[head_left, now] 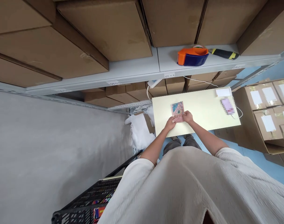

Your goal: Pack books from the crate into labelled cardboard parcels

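A small book (177, 111) with a pink and blue illustrated cover and large printed characters is held over the pale yellow table (202, 109). My left hand (170, 123) grips its lower left corner, fingers closed on the edge. On the opposite side, my right hand (188, 116) pinches the lower right edge. The cover faces up towards me. Whether the book touches the tabletop I cannot tell.
A blurred pink phone-like object (227, 105) and a white box (223, 92) lie at the table's right end. An orange tape dispenser (192, 56) and a yellow-black utility knife (224, 54) rest on the shelf (132, 68). Cartons (268, 105) stand right; a black crate (86, 196) is lower left.
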A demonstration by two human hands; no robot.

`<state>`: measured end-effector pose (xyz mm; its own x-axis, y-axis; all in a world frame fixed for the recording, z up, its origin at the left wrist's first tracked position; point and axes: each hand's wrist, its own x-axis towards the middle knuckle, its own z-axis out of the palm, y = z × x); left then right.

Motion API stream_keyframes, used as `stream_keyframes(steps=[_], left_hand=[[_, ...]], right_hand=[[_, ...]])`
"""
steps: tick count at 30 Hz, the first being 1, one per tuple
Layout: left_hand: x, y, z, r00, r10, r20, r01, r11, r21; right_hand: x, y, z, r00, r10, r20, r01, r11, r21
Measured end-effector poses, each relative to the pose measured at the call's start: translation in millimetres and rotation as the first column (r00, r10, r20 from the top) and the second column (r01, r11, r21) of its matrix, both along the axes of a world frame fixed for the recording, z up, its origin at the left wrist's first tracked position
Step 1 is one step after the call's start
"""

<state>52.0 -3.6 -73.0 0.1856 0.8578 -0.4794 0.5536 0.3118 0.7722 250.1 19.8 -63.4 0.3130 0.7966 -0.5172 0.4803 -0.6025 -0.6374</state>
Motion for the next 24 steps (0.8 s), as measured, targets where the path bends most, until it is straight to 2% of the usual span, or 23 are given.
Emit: stream_keyframes(steps=[6, 8, 10, 13, 15, 19, 24], left_hand=[[36, 21, 12.2, 0.954, 0.181, 0.240, -0.173, 0.983, -0.054], [42, 26, 18.1, 0.929, 0.205, 0.308, -0.205, 0.978, -0.034], [42, 29, 22.6, 0.913, 0.235, 0.334, -0.244, 0.970, -0.016], [28, 27, 25.5, 0.906, 0.301, 0.299, -0.310, 0.950, -0.017], [13, 24, 25.0, 0.898, 0.346, 0.272, -0.349, 0.936, -0.038], [-15, 22, 20.2, 0.866, 0.430, 0.253, -0.417, 0.903, -0.108], [-33, 20, 5.6, 0.903, 0.379, 0.201, -0.359, 0.924, -0.131]], right_hand=[[16, 8, 38.1, 0.988, 0.044, 0.147, -0.069, 0.983, 0.171], [11, 7, 46.5, 0.986, 0.096, 0.137, -0.121, 0.974, 0.192], [2, 4, 49.0, 0.984, 0.171, 0.058, -0.179, 0.960, 0.215], [-12, -1, 40.9, 0.952, 0.282, -0.118, -0.249, 0.939, 0.236], [-19, -5, 29.9, 0.929, 0.316, -0.193, -0.278, 0.939, 0.203], [-24, -12, 6.1, 0.916, 0.342, -0.211, -0.331, 0.939, 0.089], [-24, -16, -11.1, 0.899, 0.392, -0.195, -0.392, 0.919, 0.041]])
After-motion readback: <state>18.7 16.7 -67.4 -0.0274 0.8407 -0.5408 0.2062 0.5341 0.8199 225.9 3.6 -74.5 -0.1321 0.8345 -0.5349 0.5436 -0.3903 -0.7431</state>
